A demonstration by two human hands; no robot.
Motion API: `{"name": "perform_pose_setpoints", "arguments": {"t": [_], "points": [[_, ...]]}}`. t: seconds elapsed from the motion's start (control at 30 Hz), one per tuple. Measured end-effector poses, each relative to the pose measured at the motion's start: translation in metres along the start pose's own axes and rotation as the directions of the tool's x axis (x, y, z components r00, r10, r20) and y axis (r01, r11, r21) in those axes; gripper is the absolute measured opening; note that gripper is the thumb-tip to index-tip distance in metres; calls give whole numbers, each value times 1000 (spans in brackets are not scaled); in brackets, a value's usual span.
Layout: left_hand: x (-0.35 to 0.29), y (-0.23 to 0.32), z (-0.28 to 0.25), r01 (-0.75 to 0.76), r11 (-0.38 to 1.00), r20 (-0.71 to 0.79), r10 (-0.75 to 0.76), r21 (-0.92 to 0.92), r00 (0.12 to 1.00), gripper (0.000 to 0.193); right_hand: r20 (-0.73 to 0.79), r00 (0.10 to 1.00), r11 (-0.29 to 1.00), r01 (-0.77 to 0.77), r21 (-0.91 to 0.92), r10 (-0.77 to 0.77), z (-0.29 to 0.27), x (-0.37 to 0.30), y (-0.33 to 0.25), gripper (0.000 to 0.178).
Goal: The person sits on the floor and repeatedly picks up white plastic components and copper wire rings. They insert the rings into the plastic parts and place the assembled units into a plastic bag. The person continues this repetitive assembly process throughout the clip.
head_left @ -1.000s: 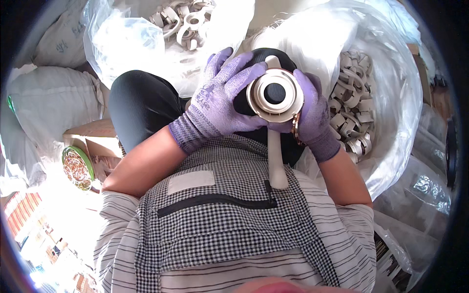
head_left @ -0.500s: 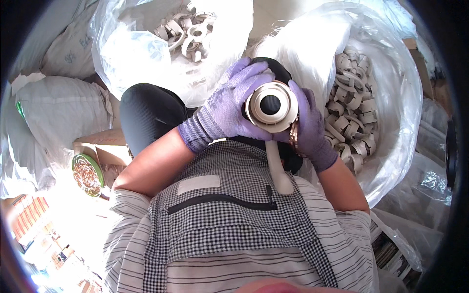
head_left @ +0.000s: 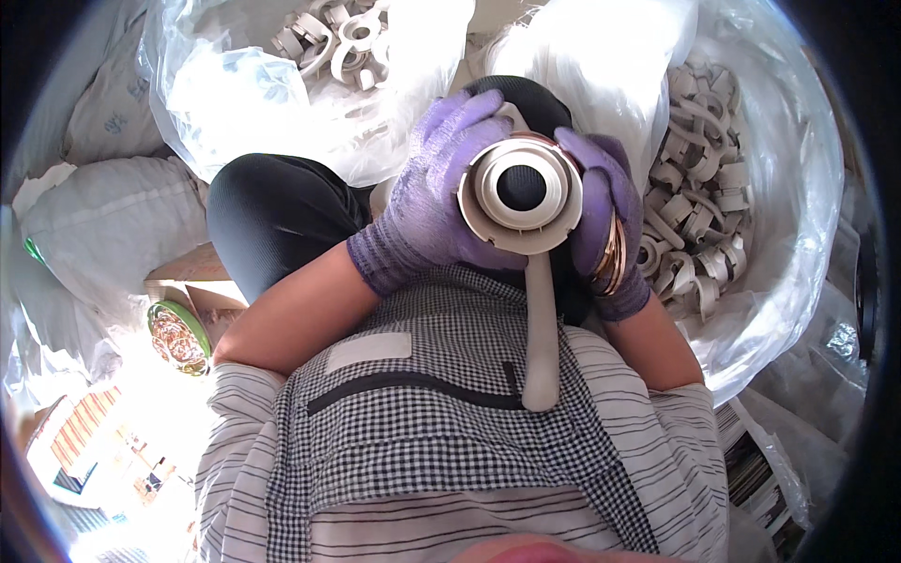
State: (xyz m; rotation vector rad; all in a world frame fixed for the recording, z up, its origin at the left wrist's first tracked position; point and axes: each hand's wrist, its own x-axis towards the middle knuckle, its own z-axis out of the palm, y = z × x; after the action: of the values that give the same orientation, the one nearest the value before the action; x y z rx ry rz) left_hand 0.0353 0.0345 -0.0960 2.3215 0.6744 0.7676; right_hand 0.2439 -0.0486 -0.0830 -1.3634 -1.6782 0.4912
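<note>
A cream plastic ring-shaped part (head_left: 477,214) with a long straight handle (head_left: 542,338) faces up in front of my chest, its handle hanging toward me. Purple-gloved fingers of my left hand (head_left: 436,183) wrap round its left side. My right hand (head_left: 605,202), gloved alike, is closed at the part's right side, thumb near the rim. Several thin copper-coloured wire rings (head_left: 614,258) hang at the right palm. A reddish-copper edge shows at the part's upper rim; how it sits there is hidden. Dark cloth shows through the part's central hole.
Clear plastic bags hold similar cream parts at the far left (head_left: 361,36) and on the right (head_left: 699,178). A green-rimmed bowl (head_left: 178,338) of copper-coloured rings stands at left beside a cardboard box (head_left: 202,272). White sacks (head_left: 113,211) lie behind it.
The ring-shaped part has come closer and its handle has swung to hang straighter toward me. My right fingers have shifted on the right side, and the copper rings show more.
</note>
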Motion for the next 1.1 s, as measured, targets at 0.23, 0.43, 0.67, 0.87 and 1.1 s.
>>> {"name": "perform_pose_setpoints", "arguments": {"t": [0.23,0.43,0.67,0.87,1.1], "points": [[-7,-21,14,144,979,71,-135,-143,988,98,-141,990,994,21,110,-5,13,5,-2,27],[-1,5,-21,-36,998,-71,32,-53,997,97,154,963,868,-267,418,222,-8,9,-2,33],[35,71,-76,-409,908,-111,417,94,902,110,39,982,846,-180,503,186,-43,29,-77,65],[26,107,-89,-25,504,-31,-3,-863,1000,87,-250,908,862,404,306,-336,-59,46,-83,79],[12,110,-83,54,201,29,-126,-978,992,66,-165,983,812,163,560,-84,-56,40,-101,65]]}}
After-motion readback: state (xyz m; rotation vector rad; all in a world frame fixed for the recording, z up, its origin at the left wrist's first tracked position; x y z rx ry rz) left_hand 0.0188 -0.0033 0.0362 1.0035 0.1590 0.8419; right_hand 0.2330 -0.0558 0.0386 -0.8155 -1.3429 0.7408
